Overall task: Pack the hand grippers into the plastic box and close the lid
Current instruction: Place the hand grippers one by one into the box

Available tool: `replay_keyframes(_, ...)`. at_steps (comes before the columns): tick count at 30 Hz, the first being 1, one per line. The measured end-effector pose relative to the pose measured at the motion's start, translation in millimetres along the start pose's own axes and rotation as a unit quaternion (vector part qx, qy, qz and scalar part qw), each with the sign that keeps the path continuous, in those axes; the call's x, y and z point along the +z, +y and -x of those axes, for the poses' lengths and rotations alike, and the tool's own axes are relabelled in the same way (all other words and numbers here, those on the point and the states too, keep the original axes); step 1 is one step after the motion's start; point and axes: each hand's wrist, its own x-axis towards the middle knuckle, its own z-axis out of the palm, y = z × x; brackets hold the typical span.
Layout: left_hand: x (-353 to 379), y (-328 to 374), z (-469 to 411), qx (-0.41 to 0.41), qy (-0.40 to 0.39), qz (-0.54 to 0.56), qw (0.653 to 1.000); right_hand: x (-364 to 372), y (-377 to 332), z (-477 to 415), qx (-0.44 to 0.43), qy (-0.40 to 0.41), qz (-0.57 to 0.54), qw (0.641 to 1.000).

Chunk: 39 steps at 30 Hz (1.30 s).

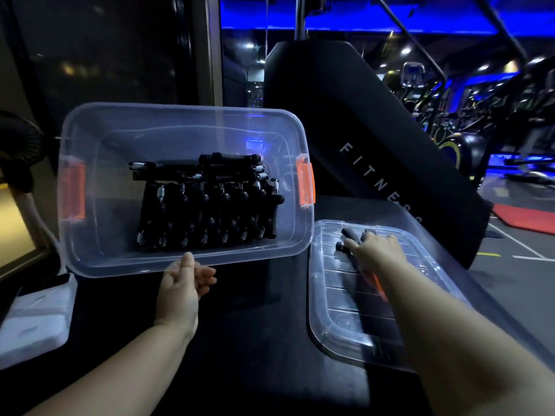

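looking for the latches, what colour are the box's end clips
Orange clips on the clear plastic box, best seen in the head view.
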Motion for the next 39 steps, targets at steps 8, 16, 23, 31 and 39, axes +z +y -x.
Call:
replay_keyframes(8, -0.4, 1.1, 3.3, -0.007, 0.006, 0.007, 1.000, -18.5, -16.0, 55.7, -0.011, -0.002, 0.045, 0.999)
replay_keyframes(16, -3.1, 1.1, 4.1, -0.018, 0.000, 0.020, 1.000, -31.7, -25.1, 91.3, -0.020, 0.012, 0.075, 0.997)
replay_keyframes(23, -3.0, 0.7, 2.5, -0.014, -0.008, 0.024, 1.000, -27.6, -27.6, 85.1, -0.150, -0.052, 0.031, 0.987)
replay_keyframes(31, -4.4, -1.2, -0.2, -0.006, -0.007, 0.020, 1.000, -26.5, -26.1, 78.1, -0.198, -0.082, 0.058, 0.975)
replay_keyframes(39, -4.8, -0.3, 0.9, -0.004, -0.012, 0.018, 1.000, -39.2, -37.2, 83.4, -0.162, 0.035, 0.007, 0.986)
